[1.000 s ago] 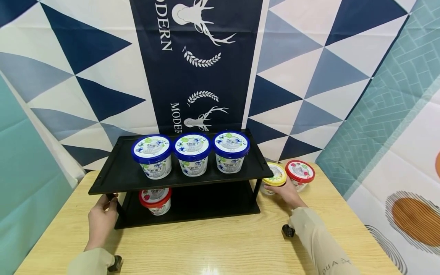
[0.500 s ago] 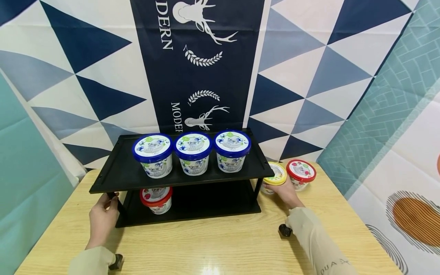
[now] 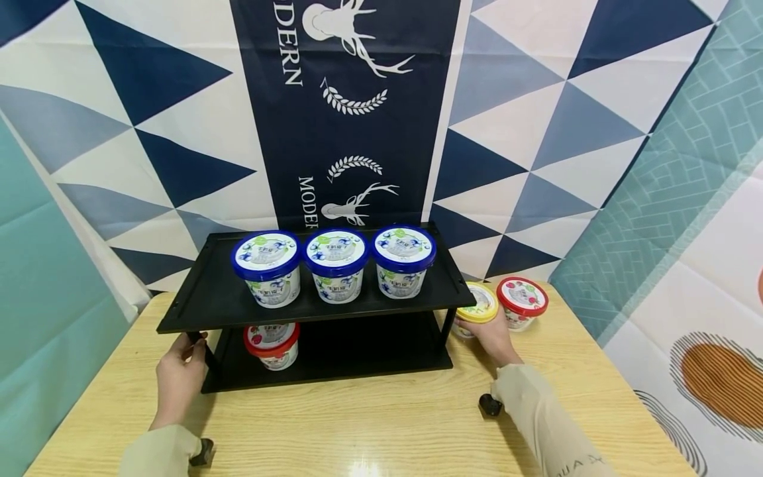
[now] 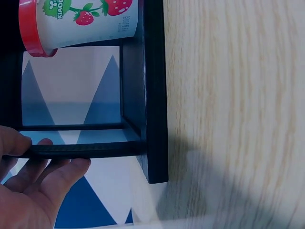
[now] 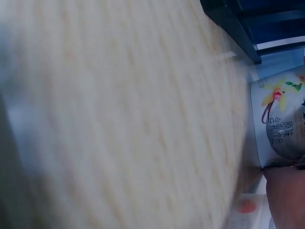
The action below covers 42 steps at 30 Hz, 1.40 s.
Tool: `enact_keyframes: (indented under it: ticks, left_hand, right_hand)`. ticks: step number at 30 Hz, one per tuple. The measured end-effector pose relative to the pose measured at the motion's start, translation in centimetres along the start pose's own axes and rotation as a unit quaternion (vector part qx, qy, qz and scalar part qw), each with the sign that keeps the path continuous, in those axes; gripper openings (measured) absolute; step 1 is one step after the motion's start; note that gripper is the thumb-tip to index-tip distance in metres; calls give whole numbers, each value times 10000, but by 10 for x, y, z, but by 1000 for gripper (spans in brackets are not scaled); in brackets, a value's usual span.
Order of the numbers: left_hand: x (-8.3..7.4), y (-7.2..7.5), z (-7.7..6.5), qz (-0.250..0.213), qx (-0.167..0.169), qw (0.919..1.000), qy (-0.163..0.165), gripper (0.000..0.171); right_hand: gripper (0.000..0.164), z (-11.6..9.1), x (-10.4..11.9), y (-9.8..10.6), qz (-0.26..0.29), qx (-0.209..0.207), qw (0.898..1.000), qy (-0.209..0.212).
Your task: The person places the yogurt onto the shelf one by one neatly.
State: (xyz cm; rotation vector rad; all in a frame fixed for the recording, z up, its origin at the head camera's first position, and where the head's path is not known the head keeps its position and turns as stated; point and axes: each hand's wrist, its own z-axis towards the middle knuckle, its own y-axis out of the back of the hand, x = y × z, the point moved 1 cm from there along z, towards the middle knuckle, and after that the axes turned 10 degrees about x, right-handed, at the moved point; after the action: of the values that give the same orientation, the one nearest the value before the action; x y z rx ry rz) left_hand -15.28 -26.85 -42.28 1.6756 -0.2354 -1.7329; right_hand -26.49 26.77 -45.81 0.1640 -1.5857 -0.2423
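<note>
My left hand [image 3: 179, 374] grips the front left post [image 4: 86, 150] of a two-tier black shelf [image 3: 191, 311]; in the left wrist view thumb and fingers close round it. At the shelf's right side, my right hand [image 3: 495, 336] holds a yellow-lidded tub [image 3: 481, 301] standing on the table. The right wrist view shows the white tub wall [image 5: 276, 112] with a vanilla flower, and part of a finger [image 5: 286, 198] against it; the rest of the hand is out of that view. Just right of this hand is a red-lidded tub [image 3: 522, 298].
Three blue-lidded tubs [image 3: 265, 265] stand in a row on the upper tier. Another red-lidded tub [image 3: 274, 344], with strawberries on its wall, is on the lower tier at the left. The wooden table [image 3: 334, 424] extends in front; patterned cloth [image 3: 357, 132] hangs behind.
My right wrist and sleeve have shifted slightly left while the hand stays on the yellow-lidded tub. The left hand keeps its hold on the post. The head view has moved a little.
</note>
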Motion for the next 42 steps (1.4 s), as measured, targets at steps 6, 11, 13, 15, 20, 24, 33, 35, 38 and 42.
enact_keyframes:
  ticks: [6, 11, 13, 15, 20, 24, 33, 35, 38, 42]
  left_hand:
    - [-2, 1, 0, 17, 35, 10000, 9, 26]
    - [-3, 2, -1, 49, 66, 10000, 13, 26]
    - [-3, 2, -1, 35, 107, 9999, 71, 27]
    - [-2, 2, -1, 33, 126, 9998, 118, 27]
    - [-1, 1, -1, 46, 95, 9999, 130, 27]
    - [-1, 1, -1, 45, 61, 9999, 80, 26]
    - [-1, 2, -2, 43, 93, 9999, 69, 27]
    - [-1, 1, -2, 56, 97, 9999, 66, 27]
    - [0, 1, -1, 66, 107, 9999, 62, 27]
    - [1, 1, -1, 80, 93, 9999, 52, 27]
  right_hand:
    - [100, -6, 1, -1, 86, -23, 10000, 12]
    - [101, -12, 1, 2, 37, -113, 9999, -66]
    - [102, -15, 1, 4, -74, -131, 9998, -97]
    - [103, -17, 1, 7, -206, -97, 9996, -140]
    - [103, -25, 3, 11, -423, -50, 9989, -181]
    - [97, -28, 4, 13, -397, -116, 9991, -74]
    - [98, -39, 9, 16, -442, -156, 9989, -32]
    - [92, -42, 11, 17, -508, -151, 9985, 98]
    - [85, -46, 13, 18, -506, -108, 9980, 375]
    - [86, -53, 16, 20, -552, -124, 9976, 391]
